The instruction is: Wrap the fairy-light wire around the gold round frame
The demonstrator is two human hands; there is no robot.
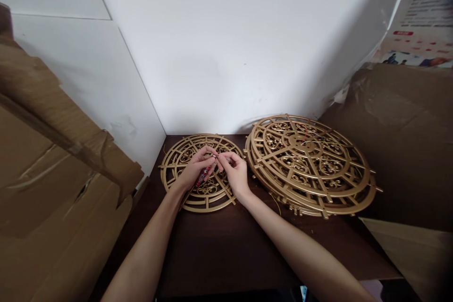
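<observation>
My left hand [197,168] is closed round a slim tool with a red, patterned handle [203,177]; its exact kind is not clear. The tool slants up to the right. My right hand [232,171] has thumb and forefinger pinched together beside the tool's upper end. Whatever those fingertips hold is too small to make out. Both hands are above a round gold openwork lattice [207,207] with scroll ornaments, which lies flat on the dark brown table [226,245]. The hands cover part of its middle.
On the right several similar gold lattices [311,165] are stacked, with thin yellow wire or cord near them. Cardboard [63,198] stands on the left and a large brown carton [406,141] on the right. A white wall [219,47] closes off the back.
</observation>
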